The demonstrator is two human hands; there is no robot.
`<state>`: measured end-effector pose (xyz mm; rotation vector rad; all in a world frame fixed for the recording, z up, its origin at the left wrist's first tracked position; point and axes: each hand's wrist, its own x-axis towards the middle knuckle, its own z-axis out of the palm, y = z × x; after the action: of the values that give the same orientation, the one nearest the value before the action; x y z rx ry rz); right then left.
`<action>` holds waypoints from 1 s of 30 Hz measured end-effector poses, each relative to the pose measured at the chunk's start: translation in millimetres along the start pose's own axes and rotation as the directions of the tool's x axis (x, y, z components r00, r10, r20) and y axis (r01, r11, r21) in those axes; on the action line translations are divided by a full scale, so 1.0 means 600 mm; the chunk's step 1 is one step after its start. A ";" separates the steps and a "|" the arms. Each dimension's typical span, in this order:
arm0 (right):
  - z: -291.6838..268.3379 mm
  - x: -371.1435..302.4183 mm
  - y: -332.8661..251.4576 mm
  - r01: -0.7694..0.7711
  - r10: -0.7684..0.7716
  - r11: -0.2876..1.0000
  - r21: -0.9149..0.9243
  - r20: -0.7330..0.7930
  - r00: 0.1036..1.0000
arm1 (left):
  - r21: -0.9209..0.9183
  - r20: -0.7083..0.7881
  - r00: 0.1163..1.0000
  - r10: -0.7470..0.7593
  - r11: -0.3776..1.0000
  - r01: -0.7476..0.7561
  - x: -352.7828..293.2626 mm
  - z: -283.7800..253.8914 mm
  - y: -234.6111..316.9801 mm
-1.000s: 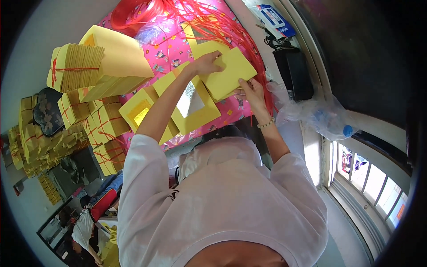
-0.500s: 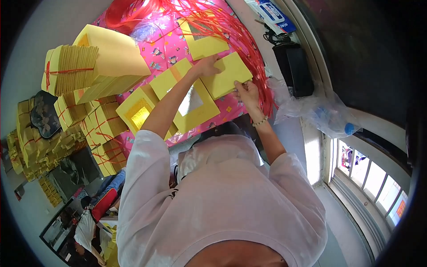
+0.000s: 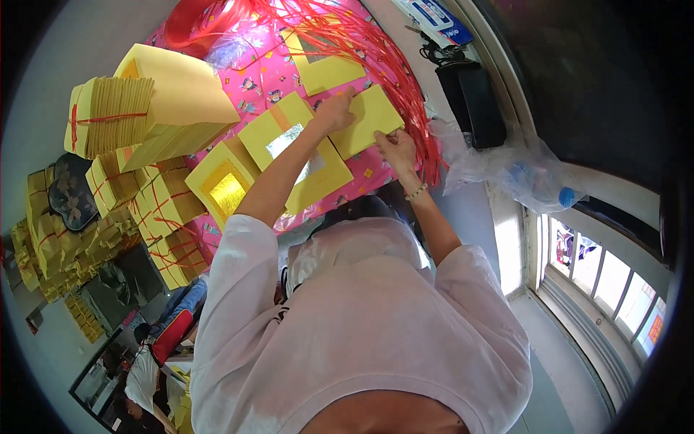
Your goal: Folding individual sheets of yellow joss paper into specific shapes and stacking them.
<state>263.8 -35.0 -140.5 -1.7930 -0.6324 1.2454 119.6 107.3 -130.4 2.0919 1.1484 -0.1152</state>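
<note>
Your left grip (image 3: 335,114) rests at the left edge of the plain yellow paper (image 3: 369,119); whether its fingers clamp that edge or only press it, you cannot tell from this angle. Your right grip (image 3: 397,150) is pinched together on the paper's near right edge, thumb on top. Far to your left stands a yellow bundle (image 3: 116,119) tied with red cord, touching a tall pale-yellow stack (image 3: 191,90). Next, on your pink patterned worktop (image 3: 361,176), lies a yellow sheet with a gold square (image 3: 228,189), then yellow sheets with silver patches (image 3: 285,140), partly under your left forearm. The plain yellow paper lies just right of these. Beyond it, red strands (image 3: 416,108) trail down the worktop's right side, near a black case (image 3: 483,108) and a clear plastic bag (image 3: 506,173).
</note>
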 end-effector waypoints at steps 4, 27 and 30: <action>0.009 -0.003 0.018 0.160 -0.173 0.979 -0.127 -0.100 0.980 | 0.056 0.001 1.000 -0.021 0.998 0.021 -0.003 0.000 0.007; 0.010 -0.004 0.009 0.466 -0.574 0.240 -0.851 0.263 0.776 | 0.219 -0.215 0.976 -0.018 0.974 0.066 -0.020 0.021 0.033; 0.007 0.001 0.014 0.461 -0.554 0.255 -0.850 0.262 0.790 | 0.214 -0.305 0.952 -0.002 0.974 0.071 -0.026 0.026 0.038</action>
<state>259.9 -37.4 -148.6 -2.1067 -1.9402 0.2758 131.4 79.1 -122.8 2.3455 1.4122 0.0672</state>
